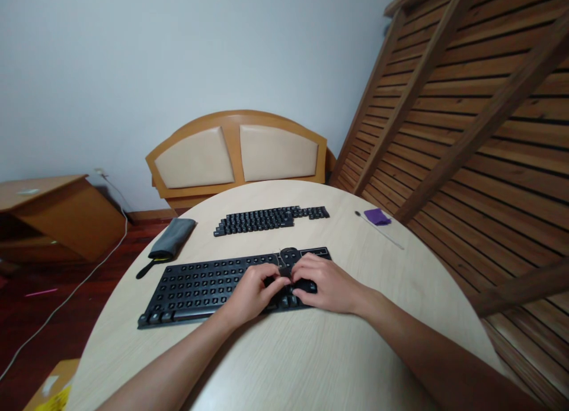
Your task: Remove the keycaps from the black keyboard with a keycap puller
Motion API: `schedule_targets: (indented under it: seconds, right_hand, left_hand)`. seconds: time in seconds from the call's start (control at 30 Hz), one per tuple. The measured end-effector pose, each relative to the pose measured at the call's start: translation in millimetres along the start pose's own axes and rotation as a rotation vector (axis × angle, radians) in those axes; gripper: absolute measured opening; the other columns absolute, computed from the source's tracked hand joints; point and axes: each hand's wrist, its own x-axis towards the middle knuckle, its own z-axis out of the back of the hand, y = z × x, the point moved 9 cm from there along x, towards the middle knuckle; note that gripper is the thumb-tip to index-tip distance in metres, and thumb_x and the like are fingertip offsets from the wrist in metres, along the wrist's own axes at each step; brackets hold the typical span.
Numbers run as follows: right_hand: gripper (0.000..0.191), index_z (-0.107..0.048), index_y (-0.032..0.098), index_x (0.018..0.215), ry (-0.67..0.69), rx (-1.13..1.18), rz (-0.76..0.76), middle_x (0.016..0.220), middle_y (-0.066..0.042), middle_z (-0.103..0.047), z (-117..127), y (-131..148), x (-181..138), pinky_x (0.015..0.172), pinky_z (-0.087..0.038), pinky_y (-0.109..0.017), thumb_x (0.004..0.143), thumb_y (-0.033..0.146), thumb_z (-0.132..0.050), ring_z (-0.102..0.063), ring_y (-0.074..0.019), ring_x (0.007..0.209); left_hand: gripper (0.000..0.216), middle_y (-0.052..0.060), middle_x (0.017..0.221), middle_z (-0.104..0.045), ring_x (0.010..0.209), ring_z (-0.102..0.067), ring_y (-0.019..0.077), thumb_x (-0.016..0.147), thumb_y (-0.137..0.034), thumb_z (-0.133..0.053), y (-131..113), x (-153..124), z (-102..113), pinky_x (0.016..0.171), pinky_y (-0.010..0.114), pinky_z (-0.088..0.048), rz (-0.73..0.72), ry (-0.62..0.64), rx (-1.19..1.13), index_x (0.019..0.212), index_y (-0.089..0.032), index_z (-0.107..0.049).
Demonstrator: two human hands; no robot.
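A black keyboard (200,286) lies near the middle of the table, most of its keycaps off and bare switches showing. Over its right part, my left hand (252,292) pinches a small dark keycap (284,271) between thumb and index finger. Thin wire loops (280,258) stick up beside that keycap. My right hand (326,285) is closed right opposite, its fingertips meeting the left ones, around a black-handled wire keycap puller (309,286). The fingers partly hide where wire and keycap meet. Behind the keyboard, removed keycaps (255,221) stand in rows.
A grey pouch (173,238) lies on the round table (391,328) at the left. At the right back are a purple cloth (377,216) and a thin white stick with a dark tip (386,236). A wooden slatted frame (444,132) leans along the right.
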Motion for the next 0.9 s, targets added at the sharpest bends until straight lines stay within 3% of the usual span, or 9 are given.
schedule_targets:
  seconds: [0.27,0.57,0.9]
  right_hand:
    - [0.007,-0.068,0.021,0.092,0.013,0.068,-0.107,0.097,-0.005,-0.070,-0.3,-1.5,2.9,0.087,-0.048,-0.036,0.085,0.022,-0.068,-0.058,-0.0220,0.098]
    - [0.012,-0.065,0.020,0.089,-0.006,0.062,-0.141,0.096,-0.004,-0.069,-3.1,-3.4,2.9,0.087,-0.047,-0.036,0.080,0.020,-0.071,-0.056,-0.0220,0.097]
    - [0.010,-0.065,0.021,0.093,-0.092,0.114,-0.230,0.092,-0.003,-0.070,-2.0,-10.8,1.1,0.086,-0.046,-0.035,0.083,0.023,-0.068,-0.062,-0.0199,0.090]
  left_hand:
    - [0.030,0.001,0.070,-0.068,0.067,-0.057,0.0149,0.093,-0.035,-0.056,7.4,3.4,-2.0,0.064,0.024,-0.041,0.085,0.037,-0.088,0.073,-0.015,-0.067]
    - [0.029,0.001,0.071,-0.072,0.068,-0.061,0.0157,0.091,-0.034,-0.059,9.5,3.2,0.2,0.065,0.024,-0.043,0.109,0.006,-0.135,0.073,-0.015,-0.070]
    - [0.031,0.003,0.074,-0.072,0.072,-0.060,0.0170,0.090,-0.038,-0.059,16.8,2.0,7.3,0.068,0.025,-0.045,0.125,-0.071,-0.174,0.076,-0.014,-0.071]
